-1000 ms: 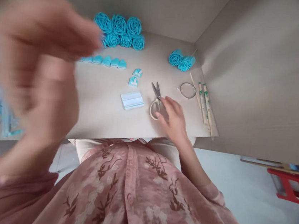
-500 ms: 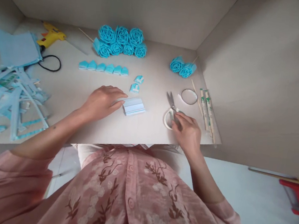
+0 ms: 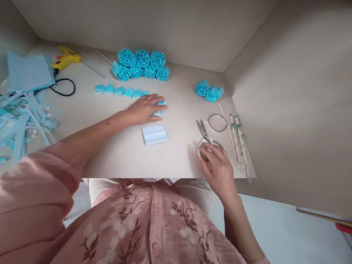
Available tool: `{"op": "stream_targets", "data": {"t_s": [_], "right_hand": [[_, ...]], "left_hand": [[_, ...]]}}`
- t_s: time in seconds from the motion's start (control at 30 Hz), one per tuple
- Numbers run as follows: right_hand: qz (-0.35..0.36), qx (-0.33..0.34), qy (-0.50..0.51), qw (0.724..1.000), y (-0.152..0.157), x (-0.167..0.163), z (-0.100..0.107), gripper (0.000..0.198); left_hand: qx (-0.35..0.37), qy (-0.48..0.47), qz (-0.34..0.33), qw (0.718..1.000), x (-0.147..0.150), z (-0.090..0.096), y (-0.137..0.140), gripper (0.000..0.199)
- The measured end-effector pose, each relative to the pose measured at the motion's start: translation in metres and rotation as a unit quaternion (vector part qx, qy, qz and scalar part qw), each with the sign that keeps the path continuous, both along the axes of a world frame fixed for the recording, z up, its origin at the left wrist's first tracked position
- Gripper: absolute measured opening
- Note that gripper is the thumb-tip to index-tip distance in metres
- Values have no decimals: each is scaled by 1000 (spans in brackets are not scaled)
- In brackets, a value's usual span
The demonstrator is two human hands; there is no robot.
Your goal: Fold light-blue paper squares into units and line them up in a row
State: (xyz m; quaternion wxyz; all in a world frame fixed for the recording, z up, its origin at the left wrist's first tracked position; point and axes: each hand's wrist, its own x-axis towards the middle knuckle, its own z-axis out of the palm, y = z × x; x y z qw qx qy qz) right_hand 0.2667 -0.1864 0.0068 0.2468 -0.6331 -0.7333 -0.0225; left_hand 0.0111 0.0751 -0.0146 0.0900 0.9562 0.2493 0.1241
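My left hand (image 3: 146,109) reaches over two small folded light-blue pieces (image 3: 159,108), its fingers spread and lowered onto them, partly hiding them. Just below it lies a pale blue pleated rectangle (image 3: 154,134) of folded material. Similar folded blue pieces (image 3: 118,91) form a row to the left; my hand covers the row's right end. My right hand (image 3: 217,167) is at the white handles of the scissors (image 3: 206,138), with thumb and fingers apart over the loops. The scissors lie flat, blades slightly parted and pointing away from me.
Several blue roses (image 3: 142,64) stand bunched at the back, with two more roses (image 3: 208,90) at right. A yellow glue gun (image 3: 66,58), stacked blue sheets (image 3: 30,74) and cut scraps (image 3: 18,122) occupy the left. A tape ring (image 3: 217,122) and wrapped sticks (image 3: 240,139) lie at right.
My left hand has moved from beside the pleated rectangle up onto the two small pieces. My right hand's fingers have loosened at the scissors, which have shifted slightly right. The view has tilted up.
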Motion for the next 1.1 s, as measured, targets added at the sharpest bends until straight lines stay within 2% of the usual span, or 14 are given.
{"op": "stream_targets", "data": {"t_s": [0.17, 0.3, 0.53, 0.73, 0.9, 1.0, 1.1], "right_hand": [[24, -19, 0, 1000, -9, -1, -13, 31], [31, -22, 8, 999, -12, 2, -15, 30], [34, -12, 8, 999, -14, 4, -19, 29], [40, -3, -2, 999, -12, 6, -18, 27], [55, 31, -6, 998, -8, 5, -6, 27], [63, 41, -6, 997, -5, 4, -3, 28], [68, 45, 2, 997, -2, 1, -2, 32]], "left_hand": [[31, -13, 2, 999, 6, -6, 17, 44], [30, -37, 50, 998, -4, -5, 31, 38], [34, -2, 169, 985, -64, -6, 38, 45], [34, 41, 194, 979, -110, -4, 13, 56], [25, 1, 191, 981, -133, 11, 1, 61], [39, -59, 228, 971, -150, 22, 5, 61], [58, -65, 277, 957, -165, 24, 6, 54]]}}
